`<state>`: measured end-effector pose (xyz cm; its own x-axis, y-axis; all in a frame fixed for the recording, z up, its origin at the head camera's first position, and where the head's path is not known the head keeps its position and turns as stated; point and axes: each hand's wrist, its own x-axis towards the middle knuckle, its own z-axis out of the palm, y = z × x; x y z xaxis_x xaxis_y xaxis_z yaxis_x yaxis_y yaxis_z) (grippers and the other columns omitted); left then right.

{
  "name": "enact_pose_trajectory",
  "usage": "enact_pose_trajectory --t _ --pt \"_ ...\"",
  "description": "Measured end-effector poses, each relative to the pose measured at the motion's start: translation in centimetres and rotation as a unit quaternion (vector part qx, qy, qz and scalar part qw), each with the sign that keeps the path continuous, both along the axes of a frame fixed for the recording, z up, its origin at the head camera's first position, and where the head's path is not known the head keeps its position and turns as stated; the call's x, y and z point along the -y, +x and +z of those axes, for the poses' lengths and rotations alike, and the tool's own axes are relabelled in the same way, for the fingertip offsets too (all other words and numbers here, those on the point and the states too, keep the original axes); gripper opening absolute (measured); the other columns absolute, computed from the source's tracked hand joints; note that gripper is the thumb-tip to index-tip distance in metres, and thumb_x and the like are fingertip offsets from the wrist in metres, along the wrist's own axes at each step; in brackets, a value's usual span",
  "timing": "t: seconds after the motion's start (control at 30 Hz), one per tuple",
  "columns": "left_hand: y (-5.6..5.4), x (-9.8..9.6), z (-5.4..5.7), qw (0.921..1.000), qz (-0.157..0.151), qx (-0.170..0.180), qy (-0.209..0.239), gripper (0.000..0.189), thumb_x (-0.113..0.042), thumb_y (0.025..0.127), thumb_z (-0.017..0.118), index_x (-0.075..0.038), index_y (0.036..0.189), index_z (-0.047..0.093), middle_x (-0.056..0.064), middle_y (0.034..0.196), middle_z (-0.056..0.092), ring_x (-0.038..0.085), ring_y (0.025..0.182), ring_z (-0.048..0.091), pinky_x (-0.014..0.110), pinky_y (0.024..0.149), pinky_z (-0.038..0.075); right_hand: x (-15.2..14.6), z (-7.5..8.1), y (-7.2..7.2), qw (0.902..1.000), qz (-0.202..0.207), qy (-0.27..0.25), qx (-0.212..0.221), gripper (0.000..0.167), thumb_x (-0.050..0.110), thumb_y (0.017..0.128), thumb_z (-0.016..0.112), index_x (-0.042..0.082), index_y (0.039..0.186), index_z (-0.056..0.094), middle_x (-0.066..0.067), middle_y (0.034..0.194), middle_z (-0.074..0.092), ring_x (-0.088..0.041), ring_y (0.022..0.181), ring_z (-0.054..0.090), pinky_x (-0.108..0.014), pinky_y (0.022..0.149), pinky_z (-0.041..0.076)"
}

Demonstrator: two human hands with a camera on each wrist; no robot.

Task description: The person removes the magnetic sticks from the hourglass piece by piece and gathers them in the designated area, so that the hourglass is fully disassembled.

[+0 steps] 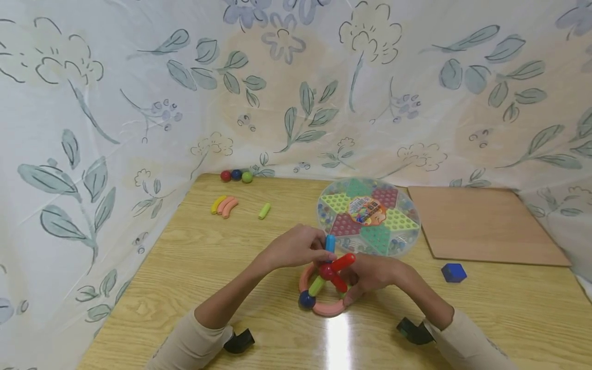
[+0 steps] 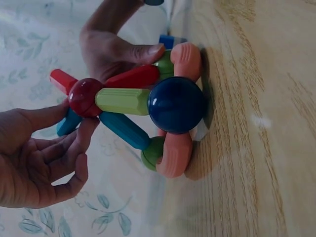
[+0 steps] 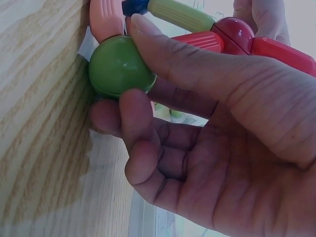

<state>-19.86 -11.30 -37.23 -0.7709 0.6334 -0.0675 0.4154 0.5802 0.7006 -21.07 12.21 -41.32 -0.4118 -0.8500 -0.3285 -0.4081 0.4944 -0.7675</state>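
Together the hands hold a frame of magnetic rods and balls on the table. Curved pink rods (image 1: 329,309) form its base ring, joined by a dark blue ball (image 2: 176,104) and green balls. Light green (image 2: 122,101), red (image 2: 132,76) and blue (image 2: 124,130) rods slant up to a red ball (image 2: 85,98). Another red rod (image 1: 344,262) and a blue rod (image 1: 330,243) stick out beyond that ball. My left hand (image 1: 300,247) pinches the red ball with thumb and fingertips. Low on the right, my right hand (image 1: 375,275) grips a green ball (image 3: 116,66) of the base between thumb and fingers.
Behind the hands lies a round Chinese checkers board (image 1: 393,221), beside a brown wooden board (image 1: 485,223). A blue block (image 1: 454,273) sits to the right. Back left are loose balls (image 1: 237,175), curved rods (image 1: 225,206) and a light green rod (image 1: 264,210). Floral cloth (image 1: 287,103) hangs behind.
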Motion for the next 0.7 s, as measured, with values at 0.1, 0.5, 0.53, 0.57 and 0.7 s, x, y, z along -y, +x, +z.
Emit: enact_pose_trajectory --t 0.1,0.5,0.53,0.57,0.7 --pt "0.1 -0.1 0.0 1.0000 0.009 -0.001 -0.001 0.020 -0.022 0.097 0.076 -0.004 0.089 0.072 0.007 0.083 0.079 0.016 0.072 0.070 0.016 0.062 0.045 0.0 -0.1 -0.1 0.9999 0.008 -0.009 -0.009 0.051 0.019 0.089 0.083 0.006 0.134 0.062 0.005 0.078 0.059 -0.005 0.070 0.049 -0.020 0.063 0.041" --pt "0.2 0.4 0.5 0.9940 0.049 -0.089 -0.040 0.019 -0.026 0.093 0.080 -0.009 0.095 0.072 0.004 0.089 0.080 0.010 0.076 0.070 0.018 0.066 0.053 0.1 0.1 0.1 0.9993 -0.018 0.027 -0.020 0.033 0.020 0.088 0.085 0.009 0.115 0.071 0.007 0.074 0.056 -0.006 0.068 0.047 -0.021 0.064 0.039" --pt "0.1 0.6 0.5 0.9935 0.053 -0.092 -0.042 0.019 -0.026 0.094 0.079 -0.009 0.097 0.072 0.004 0.090 0.080 0.010 0.077 0.070 0.018 0.067 0.053 0.1 0.1 0.1 0.9989 -0.020 0.031 -0.028 0.030 0.020 0.087 0.085 0.010 0.112 0.072 0.007 0.074 0.056 -0.006 0.070 0.047 -0.022 0.066 0.039" --pt "-0.1 0.7 0.5 0.9933 0.055 -0.093 -0.042 0.019 -0.026 0.095 0.078 -0.009 0.099 0.072 0.004 0.092 0.080 0.010 0.078 0.070 0.018 0.067 0.053 0.1 0.1 0.1 0.9985 -0.021 0.035 -0.036 0.028 0.021 0.086 0.086 0.010 0.108 0.072 0.008 0.075 0.057 -0.006 0.071 0.048 -0.022 0.067 0.040" --pt "-1.1 1.6 0.2 0.9923 0.068 -0.095 -0.040 0.019 -0.027 0.098 0.074 -0.009 0.103 0.070 0.002 0.090 0.075 0.009 0.077 0.064 0.018 0.068 0.049 0.0 -0.1 0.0 0.9980 -0.021 0.038 -0.047 0.027 0.022 0.086 0.086 0.012 0.106 0.072 0.008 0.076 0.058 -0.006 0.072 0.050 -0.022 0.068 0.042"
